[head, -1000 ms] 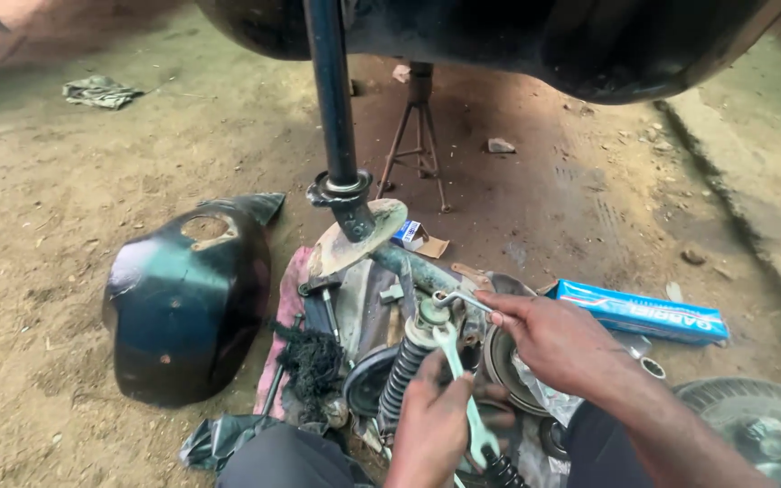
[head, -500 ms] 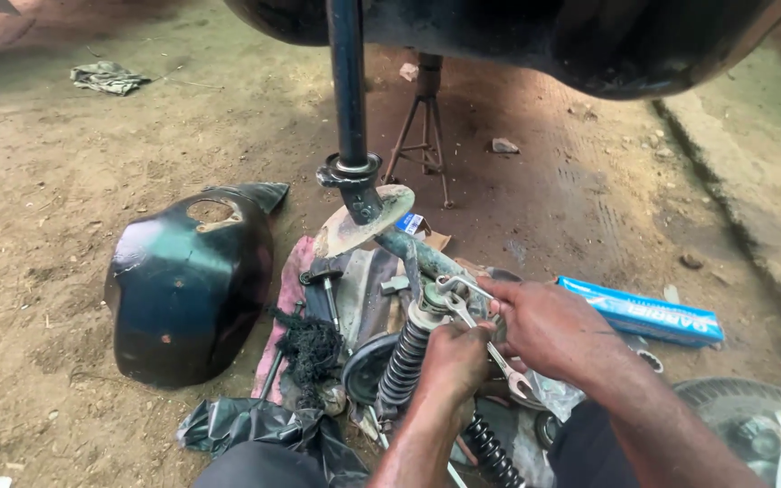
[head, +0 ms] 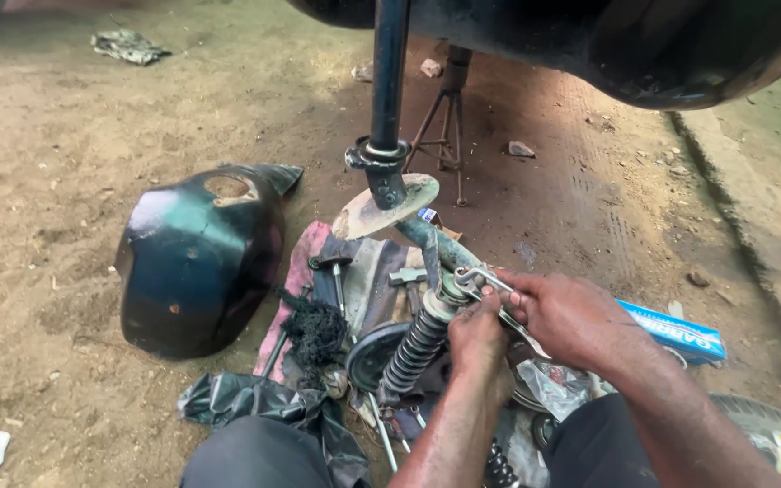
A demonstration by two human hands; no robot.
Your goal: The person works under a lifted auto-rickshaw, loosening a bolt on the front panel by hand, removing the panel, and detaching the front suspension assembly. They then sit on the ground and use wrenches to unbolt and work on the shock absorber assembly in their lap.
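Observation:
A black coil-spring shock absorber (head: 416, 345) lies across a heap of tools and cloth on the dirt in front of me. My left hand (head: 479, 336) is closed around its upper end, next to the metal top fitting (head: 450, 289). My right hand (head: 571, 318) grips a silver ring spanner (head: 479, 280) whose ring end sits at that fitting. A black upright strut (head: 387, 108) with a spring seat plate (head: 385, 204) stands just behind, under the dark car body (head: 625, 45).
A black plastic wheel-arch liner (head: 199, 255) lies to the left. A hammer (head: 331, 264) rests on the striped cloth (head: 360, 271). A blue box (head: 678, 331) lies at right, a jack stand (head: 445, 117) behind, black plastic bag (head: 255, 403) near my knee, a tyre (head: 761, 421) at lower right.
My left hand has moved up from the lower spring to the shock's top end. The spanner went from upright in my left hand to my right hand at the fitting. The view shifted slightly.

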